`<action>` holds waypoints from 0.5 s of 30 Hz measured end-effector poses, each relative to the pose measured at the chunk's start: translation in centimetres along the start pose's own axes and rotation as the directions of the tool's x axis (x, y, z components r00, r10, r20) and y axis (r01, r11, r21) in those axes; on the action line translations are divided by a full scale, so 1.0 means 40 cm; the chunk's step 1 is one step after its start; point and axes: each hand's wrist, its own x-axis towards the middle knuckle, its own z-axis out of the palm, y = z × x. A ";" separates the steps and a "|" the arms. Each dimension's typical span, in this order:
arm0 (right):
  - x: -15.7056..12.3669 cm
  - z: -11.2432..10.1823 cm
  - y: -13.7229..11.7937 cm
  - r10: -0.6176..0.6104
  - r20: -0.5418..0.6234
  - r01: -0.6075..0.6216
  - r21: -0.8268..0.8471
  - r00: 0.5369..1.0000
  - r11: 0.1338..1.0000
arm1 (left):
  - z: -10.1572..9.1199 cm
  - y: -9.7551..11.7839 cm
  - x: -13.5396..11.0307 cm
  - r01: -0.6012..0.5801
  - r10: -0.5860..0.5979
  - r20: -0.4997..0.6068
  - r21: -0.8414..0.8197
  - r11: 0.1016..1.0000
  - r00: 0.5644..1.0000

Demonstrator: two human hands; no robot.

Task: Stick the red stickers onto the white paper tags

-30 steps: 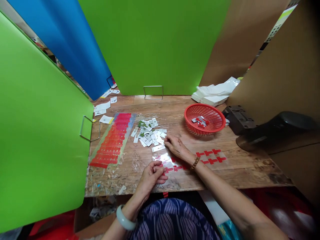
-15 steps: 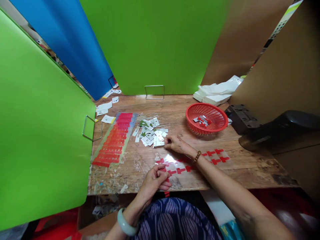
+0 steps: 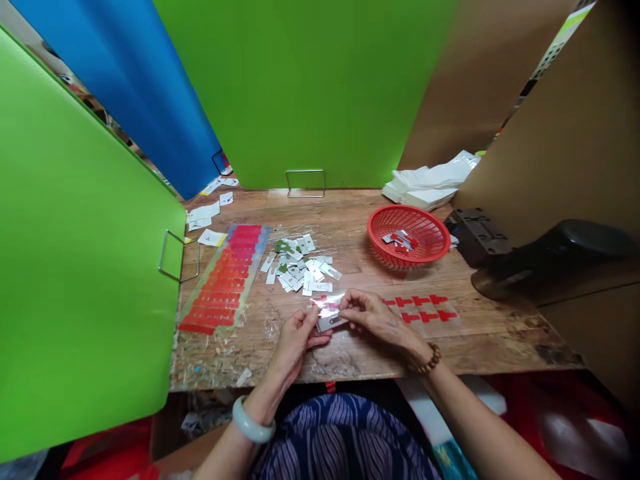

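Observation:
Between my two hands is a small silver metal plate with a slot (image 3: 331, 323). My left hand (image 3: 296, 339) pinches its left end, while my right hand (image 3: 374, 319) closes on its right end with thumb and fingertips. Under and behind my right hand lies a clear sheet of red T-shaped stickers (image 3: 434, 309), partly covered by that hand. Just beyond my hands is a loose pile of similar metal plates (image 3: 297, 273), some showing green. Whether a red sticker is at my left fingertips is hidden.
A red plastic basket (image 3: 373, 241) holding several red-and-silver pieces stands back right, with a stack of white sheets (image 3: 425, 193) behind it. A dark metal tool block (image 3: 477, 233) sits at right. Red strips on backing (image 3: 220, 283) lie left. Green boards (image 3: 305, 87) border the table.
My right hand has come back from the pile toward my left hand, bringing a metal plate. My left hand has moved slightly up and left and now grips the plate too.

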 end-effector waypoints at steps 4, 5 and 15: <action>0.000 0.025 0.031 0.014 0.034 -0.016 0.061 0.999 0.998 | -0.014 -0.010 -0.007 0.075 -0.080 0.057 0.090 0.993 0.995; 0.004 0.031 0.037 0.004 0.000 -0.004 0.060 1.000 0.998 | -0.017 -0.011 -0.008 0.080 -0.085 0.060 0.084 0.993 0.995; -0.032 0.026 0.087 -0.041 -0.103 0.021 -0.189 0.994 0.982 | -0.037 0.029 0.019 -0.059 0.047 -0.131 -0.094 0.994 0.990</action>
